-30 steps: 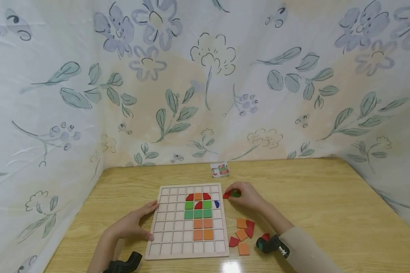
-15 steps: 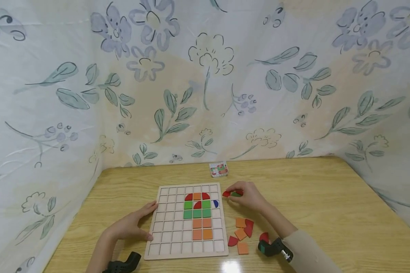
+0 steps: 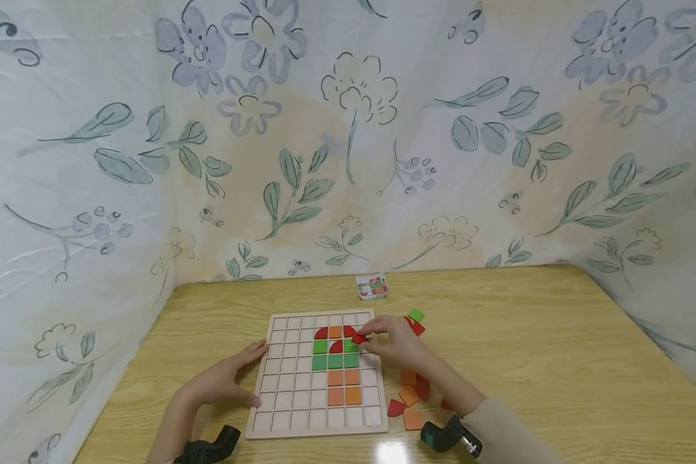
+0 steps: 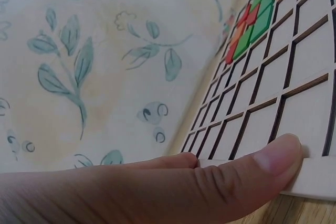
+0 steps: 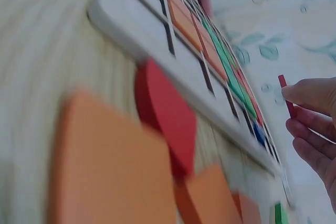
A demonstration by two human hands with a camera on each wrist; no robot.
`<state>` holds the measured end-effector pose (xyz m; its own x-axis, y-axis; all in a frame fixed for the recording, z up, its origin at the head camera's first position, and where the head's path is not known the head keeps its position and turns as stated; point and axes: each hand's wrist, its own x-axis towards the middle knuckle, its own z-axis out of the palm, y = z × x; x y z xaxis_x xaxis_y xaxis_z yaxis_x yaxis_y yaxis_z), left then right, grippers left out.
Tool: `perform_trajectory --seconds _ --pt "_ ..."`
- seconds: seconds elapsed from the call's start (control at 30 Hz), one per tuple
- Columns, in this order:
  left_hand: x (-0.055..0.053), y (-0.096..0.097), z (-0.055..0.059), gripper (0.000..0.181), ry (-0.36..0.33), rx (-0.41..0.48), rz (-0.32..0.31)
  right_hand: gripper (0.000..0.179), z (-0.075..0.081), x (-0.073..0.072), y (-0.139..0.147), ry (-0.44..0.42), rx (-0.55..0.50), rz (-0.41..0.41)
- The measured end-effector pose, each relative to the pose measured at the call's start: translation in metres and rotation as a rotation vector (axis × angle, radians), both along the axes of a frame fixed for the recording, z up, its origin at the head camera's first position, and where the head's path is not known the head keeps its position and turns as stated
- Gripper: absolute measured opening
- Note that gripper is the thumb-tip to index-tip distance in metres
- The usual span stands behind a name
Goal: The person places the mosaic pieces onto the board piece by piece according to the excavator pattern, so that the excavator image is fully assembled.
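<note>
A wooden grid board [image 3: 290, 403] lies on the table, with red, orange and green flat tiles set in several of its squares. My left hand [image 3: 220, 380] rests at the board's left edge, fingers spread; its thumb [image 4: 281, 156] lies on the rim. Above the upper right squares, my right hand [image 3: 400, 345] pinches a red tile [image 3: 357, 338] between thumb and fingers. Seen edge-on in the right wrist view, that red tile [image 5: 286, 96] is thin and held upright. A blue tile [image 5: 259, 134] sits on the board's right side, hidden behind the right hand in the head view.
Loose orange squares [image 3: 412, 421] and red quarter-round tiles [image 3: 396, 408] lie right of the board, partly under the right forearm. Beyond the right hand are a green tile [image 3: 415, 315] and red tiles [image 3: 419, 328]. A small patterned card [image 3: 372, 286] lies behind the board.
My right hand has moved left from beside the board to over its upper right squares, carrying the red tile. Green and red tiles it had covered now show. The left hand stays put.
</note>
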<state>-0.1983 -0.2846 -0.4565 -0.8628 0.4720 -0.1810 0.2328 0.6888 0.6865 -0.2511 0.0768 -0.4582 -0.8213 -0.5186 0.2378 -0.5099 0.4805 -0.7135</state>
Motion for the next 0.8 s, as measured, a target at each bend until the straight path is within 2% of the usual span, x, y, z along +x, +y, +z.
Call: perform_trajectory --seconds 0.33,0.53,0.8 --pt "0.001 -0.001 -0.003 0.101 0.007 -0.01 0.009 0.021 0.002 0.02 -0.039 0.089 0.015 0.147" --pt "0.0 0.001 0.0 0.1 0.014 -0.018 0.015 0.019 -0.003 0.029 -0.056 0.146 0.094 0.25" --pt "0.001 0.002 0.0 0.1 0.028 -0.034 0.02 0.02 -0.01 0.034 -0.061 0.159 0.217 0.245"
